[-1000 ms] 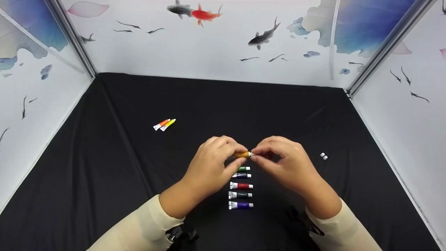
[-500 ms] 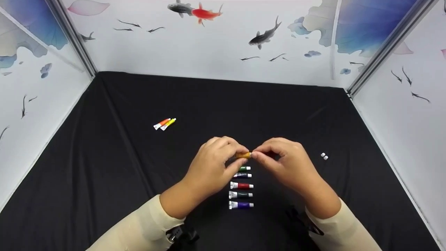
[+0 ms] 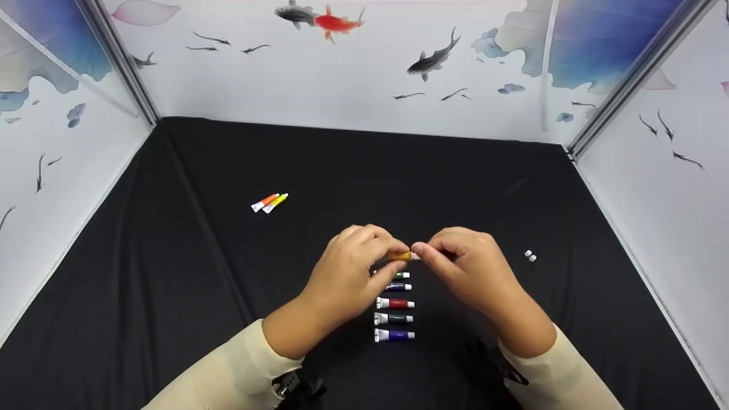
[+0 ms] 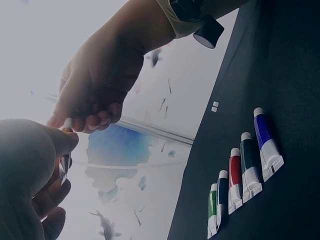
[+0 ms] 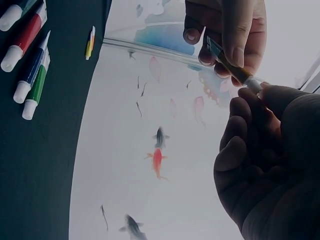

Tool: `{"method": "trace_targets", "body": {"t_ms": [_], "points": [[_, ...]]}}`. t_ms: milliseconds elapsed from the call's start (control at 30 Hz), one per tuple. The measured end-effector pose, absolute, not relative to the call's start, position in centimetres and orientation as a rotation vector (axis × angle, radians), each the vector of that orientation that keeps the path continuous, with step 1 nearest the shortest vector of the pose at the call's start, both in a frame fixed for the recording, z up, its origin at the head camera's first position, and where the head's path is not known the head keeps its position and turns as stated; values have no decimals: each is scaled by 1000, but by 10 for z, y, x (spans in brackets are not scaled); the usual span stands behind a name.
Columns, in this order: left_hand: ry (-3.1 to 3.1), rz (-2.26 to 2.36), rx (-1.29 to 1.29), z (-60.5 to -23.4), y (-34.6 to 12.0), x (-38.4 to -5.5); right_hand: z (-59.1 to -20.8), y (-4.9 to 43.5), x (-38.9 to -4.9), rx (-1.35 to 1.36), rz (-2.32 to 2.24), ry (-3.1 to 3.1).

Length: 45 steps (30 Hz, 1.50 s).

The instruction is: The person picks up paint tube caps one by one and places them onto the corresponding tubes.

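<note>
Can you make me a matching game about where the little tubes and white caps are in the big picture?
1. Golden tube
2. Purple tube
3. Bright yellow tube
4. Two white caps

A. Next to the orange tube
B. To the right of the right hand
C. Pinched by the left hand
D. Near end of the tube row

Pairs: 1-C, 2-D, 3-A, 4-B

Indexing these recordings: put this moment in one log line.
left hand holds ochre tube | right hand pinches its white end | five tubes in row | apart: orange tube, yellow tube, two white caps
</note>
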<state>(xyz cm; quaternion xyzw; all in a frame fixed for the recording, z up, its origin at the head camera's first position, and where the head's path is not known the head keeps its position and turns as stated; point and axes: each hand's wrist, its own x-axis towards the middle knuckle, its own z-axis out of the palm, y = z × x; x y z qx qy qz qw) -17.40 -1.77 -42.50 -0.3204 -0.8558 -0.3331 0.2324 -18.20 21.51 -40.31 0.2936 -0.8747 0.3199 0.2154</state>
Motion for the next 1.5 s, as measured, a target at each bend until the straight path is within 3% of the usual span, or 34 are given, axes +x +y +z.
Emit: {"method": "trace_targets", "body": {"t_ms": [767, 1500], "points": [[-2331, -898, -878, -426, -19, -176, -398, 220, -183, 1047, 995, -2329], [-2331, -916, -878, -427, -19, -176, -401, 216, -183, 961, 968, -2383]]}}
